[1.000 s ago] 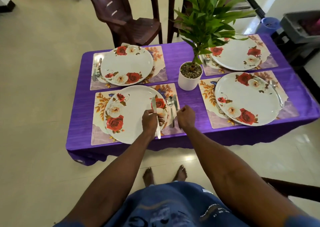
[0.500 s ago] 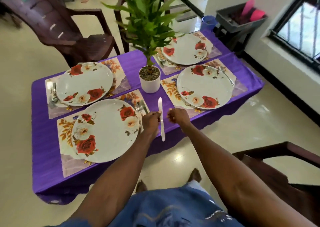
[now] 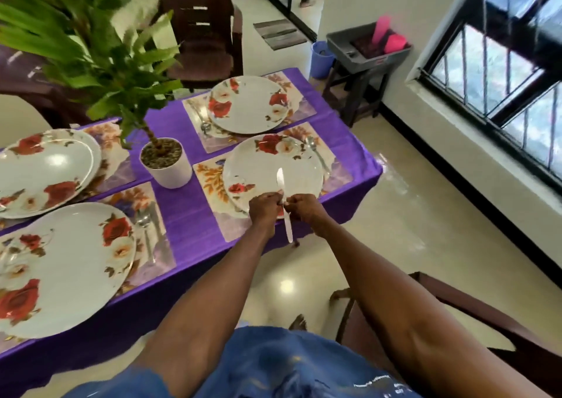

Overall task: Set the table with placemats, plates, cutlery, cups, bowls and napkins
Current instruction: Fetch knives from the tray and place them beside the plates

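Centre of frame: white knife (image 3: 285,212) held between both hands, blade up. Left hand (image 3: 264,206) and right hand (image 3: 302,207) each pinch its middle, over the near edge of the floral plate (image 3: 267,169) on the purple worktop (image 3: 185,215).

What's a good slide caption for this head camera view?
Both hands hold a white knife over the near-right plate.

Four flowered plates are seen: lower left (image 3: 60,266), left edge (image 3: 42,172), upper centre (image 3: 249,102) and centre (image 3: 267,166). Four placemats are counted, one white knife (image 3: 284,206), one potted plant (image 3: 165,163), and two hands.
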The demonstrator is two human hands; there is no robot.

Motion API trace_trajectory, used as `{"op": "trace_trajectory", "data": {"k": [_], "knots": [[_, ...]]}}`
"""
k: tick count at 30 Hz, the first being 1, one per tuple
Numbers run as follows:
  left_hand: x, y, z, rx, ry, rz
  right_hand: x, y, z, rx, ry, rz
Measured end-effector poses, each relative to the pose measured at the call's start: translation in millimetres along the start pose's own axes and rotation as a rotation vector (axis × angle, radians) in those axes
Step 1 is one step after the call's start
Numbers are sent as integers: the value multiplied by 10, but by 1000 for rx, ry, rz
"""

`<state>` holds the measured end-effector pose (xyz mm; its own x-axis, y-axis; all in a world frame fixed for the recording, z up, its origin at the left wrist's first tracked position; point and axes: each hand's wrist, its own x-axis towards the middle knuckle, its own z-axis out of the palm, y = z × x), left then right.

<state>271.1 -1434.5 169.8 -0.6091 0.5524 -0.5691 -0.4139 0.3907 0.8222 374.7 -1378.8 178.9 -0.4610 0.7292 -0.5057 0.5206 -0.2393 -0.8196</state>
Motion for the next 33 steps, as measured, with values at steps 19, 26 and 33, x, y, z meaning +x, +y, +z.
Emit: {"op": "trace_trajectory", "data": {"k": [19,26,33], "knots": [[995,626,1012,228,118,156,1423,-37,-1356,-120,387,59],[1162,626,1075,354,209,181,1717,-163,-1471,-192,335,47],[1239,591,1236,508,357,184,2102,-270,-1591,-367,196,11]]}}
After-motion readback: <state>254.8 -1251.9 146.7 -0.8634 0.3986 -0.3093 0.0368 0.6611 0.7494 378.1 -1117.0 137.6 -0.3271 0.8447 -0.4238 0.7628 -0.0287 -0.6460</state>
